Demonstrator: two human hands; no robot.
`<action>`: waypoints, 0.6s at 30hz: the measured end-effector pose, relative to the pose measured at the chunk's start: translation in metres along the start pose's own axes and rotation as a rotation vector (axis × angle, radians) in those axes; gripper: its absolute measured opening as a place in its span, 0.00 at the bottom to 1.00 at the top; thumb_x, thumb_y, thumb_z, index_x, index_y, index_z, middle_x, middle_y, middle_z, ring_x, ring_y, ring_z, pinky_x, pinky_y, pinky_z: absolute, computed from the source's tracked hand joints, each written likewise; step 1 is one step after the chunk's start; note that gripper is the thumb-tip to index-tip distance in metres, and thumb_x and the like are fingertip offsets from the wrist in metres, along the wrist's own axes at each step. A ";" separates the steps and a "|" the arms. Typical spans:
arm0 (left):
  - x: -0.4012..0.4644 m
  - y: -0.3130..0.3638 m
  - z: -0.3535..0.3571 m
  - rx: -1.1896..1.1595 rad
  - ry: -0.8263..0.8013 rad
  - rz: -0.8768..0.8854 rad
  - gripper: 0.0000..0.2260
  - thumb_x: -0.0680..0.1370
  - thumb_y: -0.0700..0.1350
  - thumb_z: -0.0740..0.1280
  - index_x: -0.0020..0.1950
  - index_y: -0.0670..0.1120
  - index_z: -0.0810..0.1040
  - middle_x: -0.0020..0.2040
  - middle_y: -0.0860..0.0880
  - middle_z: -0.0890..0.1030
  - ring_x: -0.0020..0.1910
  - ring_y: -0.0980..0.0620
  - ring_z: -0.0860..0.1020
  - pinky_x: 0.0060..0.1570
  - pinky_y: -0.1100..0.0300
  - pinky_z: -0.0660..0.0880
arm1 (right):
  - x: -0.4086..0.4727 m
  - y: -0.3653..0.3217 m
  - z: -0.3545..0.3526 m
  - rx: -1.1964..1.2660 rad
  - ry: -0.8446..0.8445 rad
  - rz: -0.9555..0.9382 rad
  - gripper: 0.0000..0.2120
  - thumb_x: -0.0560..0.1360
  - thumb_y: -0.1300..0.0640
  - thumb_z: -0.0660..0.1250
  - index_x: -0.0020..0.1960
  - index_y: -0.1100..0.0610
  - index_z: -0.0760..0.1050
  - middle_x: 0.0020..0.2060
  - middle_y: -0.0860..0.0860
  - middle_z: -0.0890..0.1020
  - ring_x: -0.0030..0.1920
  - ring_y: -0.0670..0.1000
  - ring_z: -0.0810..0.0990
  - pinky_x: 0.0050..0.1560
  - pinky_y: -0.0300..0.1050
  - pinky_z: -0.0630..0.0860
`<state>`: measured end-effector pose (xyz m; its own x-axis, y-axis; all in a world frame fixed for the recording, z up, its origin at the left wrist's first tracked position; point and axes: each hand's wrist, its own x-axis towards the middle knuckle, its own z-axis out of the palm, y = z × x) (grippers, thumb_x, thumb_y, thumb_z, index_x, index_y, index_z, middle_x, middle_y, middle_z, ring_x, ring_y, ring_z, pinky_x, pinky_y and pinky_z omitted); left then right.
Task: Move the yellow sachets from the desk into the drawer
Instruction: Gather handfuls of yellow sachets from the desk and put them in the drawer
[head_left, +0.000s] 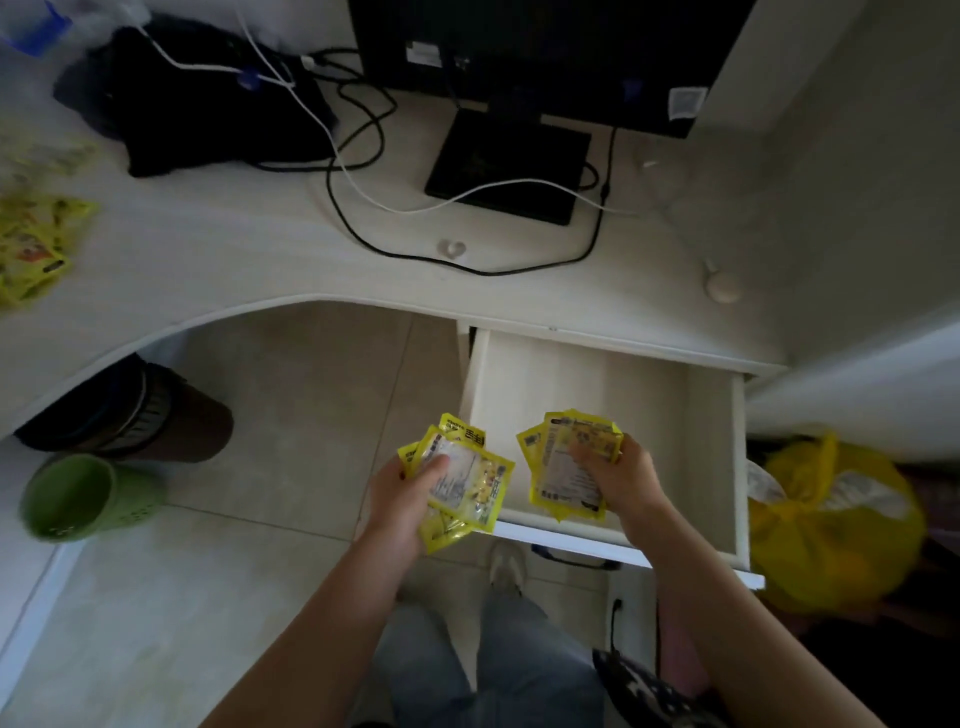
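Two bunches of yellow sachets are in my hands: my left hand (402, 499) grips one bunch (462, 488) just beside the open drawer (613, 384), my right hand (618, 480) grips another bunch (563, 467) over it.

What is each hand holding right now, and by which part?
Left hand grips a bunch of yellow sachets by their left edges; right hand grips another bunch by the right side, over the drawer.

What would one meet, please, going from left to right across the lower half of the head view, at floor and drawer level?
Green bin → brown bin → left hand gripping sachets → right hand gripping sachets over the open drawer → yellow bag.
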<state>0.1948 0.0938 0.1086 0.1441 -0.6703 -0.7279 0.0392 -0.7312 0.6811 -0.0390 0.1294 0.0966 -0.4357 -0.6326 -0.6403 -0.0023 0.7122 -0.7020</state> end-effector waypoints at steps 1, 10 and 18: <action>0.002 -0.001 0.013 -0.021 0.001 -0.023 0.06 0.73 0.39 0.73 0.48 0.42 0.81 0.46 0.38 0.84 0.45 0.39 0.83 0.48 0.40 0.80 | 0.005 0.004 -0.008 0.005 0.006 0.012 0.18 0.70 0.53 0.75 0.57 0.60 0.77 0.47 0.57 0.84 0.47 0.57 0.83 0.48 0.58 0.82; 0.036 -0.010 0.089 0.169 -0.014 -0.033 0.04 0.72 0.39 0.73 0.44 0.45 0.79 0.40 0.44 0.81 0.39 0.46 0.79 0.40 0.55 0.77 | 0.056 0.033 -0.028 -0.064 -0.010 0.084 0.19 0.71 0.52 0.73 0.59 0.59 0.75 0.49 0.56 0.83 0.47 0.56 0.83 0.45 0.52 0.82; 0.046 -0.018 0.093 0.343 -0.026 -0.064 0.11 0.69 0.43 0.73 0.47 0.39 0.79 0.38 0.43 0.78 0.36 0.48 0.74 0.35 0.59 0.71 | 0.055 0.048 -0.015 -0.017 -0.003 0.193 0.18 0.70 0.51 0.74 0.56 0.58 0.76 0.47 0.56 0.83 0.46 0.56 0.84 0.47 0.58 0.82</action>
<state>0.1087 0.0648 0.0556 0.1270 -0.6214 -0.7732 -0.2879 -0.7690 0.5707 -0.0766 0.1336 0.0327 -0.4267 -0.4846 -0.7636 0.0660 0.8254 -0.5607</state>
